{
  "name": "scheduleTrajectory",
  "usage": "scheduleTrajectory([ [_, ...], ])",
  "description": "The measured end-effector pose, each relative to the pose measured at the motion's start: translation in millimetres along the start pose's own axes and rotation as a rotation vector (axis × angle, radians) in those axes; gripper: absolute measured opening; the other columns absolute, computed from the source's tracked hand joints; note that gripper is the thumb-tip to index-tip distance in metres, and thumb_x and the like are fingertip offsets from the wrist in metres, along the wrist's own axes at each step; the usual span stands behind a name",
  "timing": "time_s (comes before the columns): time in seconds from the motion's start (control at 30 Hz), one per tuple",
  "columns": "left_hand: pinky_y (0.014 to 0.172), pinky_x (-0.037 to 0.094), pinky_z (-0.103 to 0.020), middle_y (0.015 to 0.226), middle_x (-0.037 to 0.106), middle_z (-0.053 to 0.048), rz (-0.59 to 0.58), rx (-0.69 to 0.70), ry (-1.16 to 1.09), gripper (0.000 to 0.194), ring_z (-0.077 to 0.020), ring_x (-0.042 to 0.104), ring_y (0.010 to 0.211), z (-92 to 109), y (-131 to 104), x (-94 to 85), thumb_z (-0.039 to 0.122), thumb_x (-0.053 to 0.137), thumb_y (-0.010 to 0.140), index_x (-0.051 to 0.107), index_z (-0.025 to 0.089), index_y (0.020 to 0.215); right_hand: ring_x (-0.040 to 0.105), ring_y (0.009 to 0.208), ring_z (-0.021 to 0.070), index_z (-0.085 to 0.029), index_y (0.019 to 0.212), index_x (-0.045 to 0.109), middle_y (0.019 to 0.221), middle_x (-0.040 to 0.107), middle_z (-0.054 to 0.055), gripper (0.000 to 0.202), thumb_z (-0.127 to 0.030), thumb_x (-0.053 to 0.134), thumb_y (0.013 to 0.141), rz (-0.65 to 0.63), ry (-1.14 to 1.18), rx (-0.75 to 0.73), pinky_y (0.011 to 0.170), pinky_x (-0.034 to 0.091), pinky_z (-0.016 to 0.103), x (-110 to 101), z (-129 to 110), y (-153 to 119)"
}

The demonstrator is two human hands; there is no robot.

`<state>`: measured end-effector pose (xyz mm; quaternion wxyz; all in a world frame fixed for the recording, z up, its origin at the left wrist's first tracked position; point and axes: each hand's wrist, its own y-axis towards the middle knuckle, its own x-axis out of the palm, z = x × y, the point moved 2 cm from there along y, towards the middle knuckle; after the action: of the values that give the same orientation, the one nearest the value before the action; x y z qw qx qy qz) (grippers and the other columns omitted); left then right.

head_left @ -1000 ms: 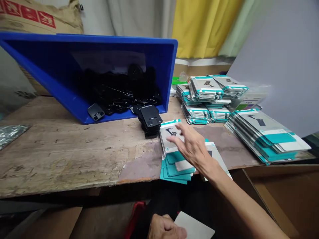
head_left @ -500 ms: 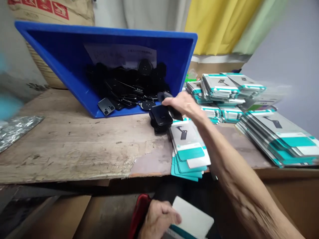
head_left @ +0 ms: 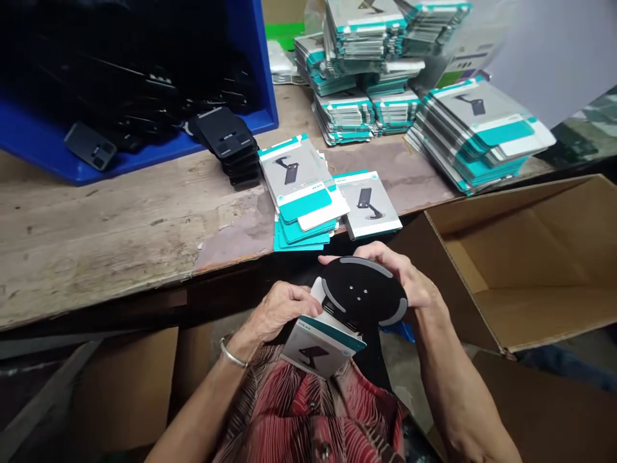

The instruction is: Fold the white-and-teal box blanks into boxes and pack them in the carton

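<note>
My left hand (head_left: pixel 279 310) grips a small grey and teal box (head_left: pixel 321 350) by its upper left edge, over my lap. The box stands tilted with its top open and a white flap raised. My right hand (head_left: pixel 409 276) is closed on a black phone stand (head_left: pixel 364 289), fingers behind its round base. Three small screws and grey curved pads show on that base. The stand's lower part is at the box's mouth; how deep it sits inside I cannot tell. On the table lies a pile of black stands (head_left: pixel 229 138).
A blue bin (head_left: pixel 270 77) of black stands lies on its side at the back left. Flattened boxes (head_left: pixel 303 173) and a filled-looking box (head_left: pixel 371 206) lie at the table edge. More cartons are stacked (head_left: pixel 486 122) behind. An open cardboard box (head_left: pixel 530 257) stands at right.
My right hand has come back from the black pile to my lap with a phone stand. My left hand has raised the box and its top is open. The view has shifted right and down.
</note>
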<state>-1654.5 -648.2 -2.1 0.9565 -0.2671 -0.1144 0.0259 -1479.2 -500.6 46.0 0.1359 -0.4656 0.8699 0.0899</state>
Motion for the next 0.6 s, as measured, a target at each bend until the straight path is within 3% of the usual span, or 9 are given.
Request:
scheduleTrajectory([
  [0.1,0.056,0.034,-0.024,0.06,0.058,0.0,0.049,-0.003,-0.033,0.011,-0.0104,0.047,0.057,0.2,3.0,10.0,0.023,0.07,0.057,0.066,0.013,0.054,0.058,0.118,0.0249,-0.023,0.122,0.055,0.127,0.06,0.012,0.053,-0.049,0.066,0.077,-0.31,0.172,-0.038,0.089,0.051,0.038,2.5,8.3,-7.5],
  [0.17,0.053,0.031,-0.023,0.057,0.053,0.002,0.089,0.001,-0.077,0.019,-0.0089,0.044,0.055,-1.9,3.3,15.4,0.023,0.072,0.055,0.057,0.013,0.049,0.048,0.128,0.0244,-0.023,0.123,0.057,0.139,0.05,0.011,0.045,-0.034,0.064,0.081,-0.362,0.04,-0.106,0.098,0.046,0.04,1.9,5.6,-14.6],
  [0.23,0.052,0.031,-0.022,0.058,0.05,0.002,0.12,0.018,-0.13,0.025,-0.0087,0.044,0.056,-3.9,3.0,19.5,0.023,0.074,0.053,0.051,0.014,0.047,0.051,0.124,0.0232,-0.022,0.126,0.057,0.137,0.049,0.012,0.042,-0.022,0.058,0.084,-0.299,-0.135,-0.124,0.096,0.048,0.038,0.4,0.1,-24.5],
  [0.33,0.053,0.034,-0.022,0.062,0.054,0.001,0.177,0.047,-0.188,0.026,-0.0091,0.046,0.058,-4.9,2.4,23.3,0.02,0.075,0.052,0.051,0.014,0.046,0.062,0.099,0.0174,-0.02,0.128,0.054,0.115,0.061,0.01,0.044,-0.008,0.045,0.087,-0.079,-0.244,-0.126,0.083,0.053,0.031,1.7,-10.9,-40.9],
  [0.47,0.057,0.038,-0.022,0.078,0.064,-0.002,0.259,0.066,-0.161,0.017,-0.0111,0.054,0.066,-7.4,0.9,26.4,0.015,0.074,0.053,0.058,0.013,0.048,0.059,0.088,0.0179,-0.018,0.116,0.057,0.097,0.064,0.009,0.039,-0.001,0.038,0.086,0.16,-0.397,-0.247,0.077,0.052,0.032,21.9,-26.6,-55.7],
  [0.53,0.063,0.043,-0.023,0.091,0.067,-0.004,0.282,0.079,-0.152,0.01,-0.0135,0.058,0.074,-11.3,-0.2,27.7,0.013,0.074,0.054,0.064,0.013,0.053,0.057,0.088,0.0208,-0.014,0.116,0.057,0.098,0.063,0.012,0.039,-0.002,0.04,0.083,0.156,-0.52,-0.246,0.075,0.052,0.035,39.0,-32.4,-59.9],
  [0.6,0.071,0.046,-0.025,0.107,0.066,-0.006,0.289,0.1,-0.171,0.009,-0.0164,0.061,0.083,-16.3,-1.3,28.7,0.012,0.075,0.054,0.068,0.014,0.058,0.058,0.09,0.0231,-0.012,0.114,0.057,0.099,0.063,0.014,0.037,-0.006,0.043,0.081,0.026,-0.566,-0.176,0.078,0.052,0.038,57.6,-35.1,-63.1],
])
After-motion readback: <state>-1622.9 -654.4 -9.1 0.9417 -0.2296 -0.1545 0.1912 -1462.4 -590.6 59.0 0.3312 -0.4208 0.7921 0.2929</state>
